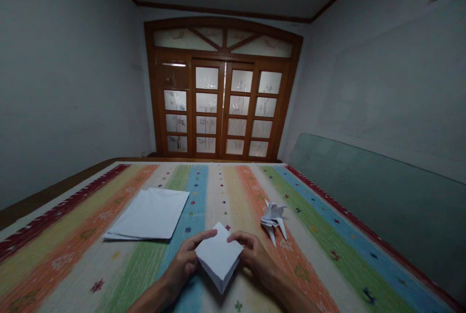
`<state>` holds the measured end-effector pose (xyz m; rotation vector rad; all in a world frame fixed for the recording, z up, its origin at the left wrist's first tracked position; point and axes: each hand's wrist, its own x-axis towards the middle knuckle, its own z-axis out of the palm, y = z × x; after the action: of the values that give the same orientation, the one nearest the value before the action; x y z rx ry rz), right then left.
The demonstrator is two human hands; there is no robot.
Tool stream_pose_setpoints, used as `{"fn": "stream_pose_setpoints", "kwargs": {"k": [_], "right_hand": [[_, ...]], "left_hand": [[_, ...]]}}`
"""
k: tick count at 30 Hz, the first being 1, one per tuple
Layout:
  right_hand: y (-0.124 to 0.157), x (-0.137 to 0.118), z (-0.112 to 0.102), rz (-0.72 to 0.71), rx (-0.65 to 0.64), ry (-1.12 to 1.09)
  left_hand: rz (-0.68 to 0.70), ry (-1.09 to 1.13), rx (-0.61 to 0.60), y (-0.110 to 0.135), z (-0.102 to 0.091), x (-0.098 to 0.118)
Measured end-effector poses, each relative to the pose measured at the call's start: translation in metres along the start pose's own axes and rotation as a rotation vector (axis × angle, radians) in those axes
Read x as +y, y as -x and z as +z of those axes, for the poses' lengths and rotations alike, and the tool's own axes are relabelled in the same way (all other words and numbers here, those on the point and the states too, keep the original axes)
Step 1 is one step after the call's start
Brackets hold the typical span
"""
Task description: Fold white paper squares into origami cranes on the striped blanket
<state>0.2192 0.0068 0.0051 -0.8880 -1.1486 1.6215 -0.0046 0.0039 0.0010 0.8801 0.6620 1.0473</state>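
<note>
A folded square of white paper is held between my two hands, turned so one corner points toward me. Its near edges stand a little apart, showing more than one layer. My left hand grips its left side, index finger along the upper left edge. On the right side, my right hand is closed on it too, with the index fingertip on the upper right edge. Both thumbs are partly hidden. To the right of my right hand sits a folded white paper figure with several pointed parts.
A stack of white paper sheets lies to the left on the striped, multicoloured tablecloth. A pale green panel runs along the right side of the table. Wooden doors with glass panes stand beyond the far edge.
</note>
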Motion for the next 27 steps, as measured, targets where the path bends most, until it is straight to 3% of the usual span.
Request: {"fn": "stream_pose_setpoints", "kwargs": {"k": [6,10,18,27], "right_hand": [[0.0,-0.003,-0.008,0.08,-0.101,-0.02],[-0.001,-0.001,-0.011,0.065,-0.097,0.042],[-0.005,0.008,-0.015,-0.052,-0.03,0.206],[-0.006,0.003,-0.01,-0.137,0.061,0.498]], "left_hand": [[-0.006,0.037,-0.001,0.004,0.0,0.007],[-0.021,-0.052,0.057,0.002,0.001,0.007],[0.14,-0.517,0.237,-0.001,0.0,0.005],[0.296,-0.998,0.22,0.001,-0.002,0.009]]}}
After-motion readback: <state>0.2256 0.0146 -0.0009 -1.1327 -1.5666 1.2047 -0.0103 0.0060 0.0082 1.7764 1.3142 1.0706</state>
